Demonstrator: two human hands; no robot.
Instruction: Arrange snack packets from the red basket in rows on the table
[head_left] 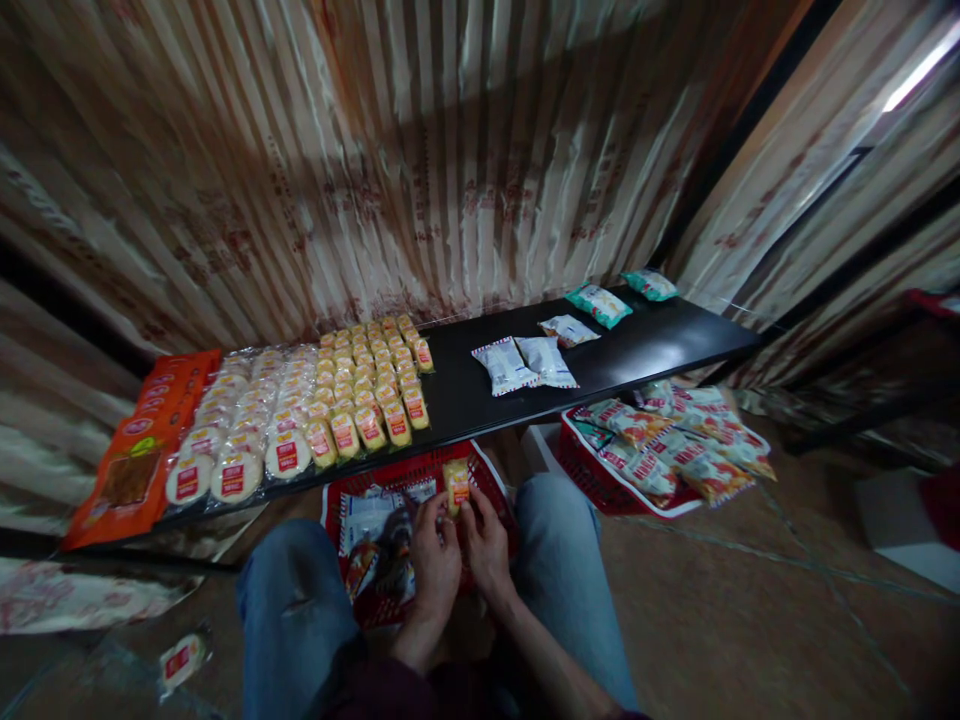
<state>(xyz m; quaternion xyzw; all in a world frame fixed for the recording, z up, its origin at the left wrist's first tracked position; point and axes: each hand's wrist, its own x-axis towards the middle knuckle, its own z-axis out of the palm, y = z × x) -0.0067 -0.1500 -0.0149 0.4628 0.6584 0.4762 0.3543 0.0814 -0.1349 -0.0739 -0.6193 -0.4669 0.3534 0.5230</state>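
Both hands meet over a red basket (491,478) that stands between my knees. My left hand (435,560) and my right hand (487,545) pinch a small yellow snack packet with a red label (456,483), held upright above the basket. Inside the basket lie more packets (375,540), partly hidden by my hands. On the low black shelf (637,350) in front, rows of the same yellow packets (371,385) stand beside rows of round white packets (240,425).
Orange packets (146,440) lie at the shelf's left end, white packets (525,362) and green ones (600,303) to the right. A second red basket (592,470) full of packets stands at right. One loose packet (182,658) lies on the floor at left. Striped curtain behind.
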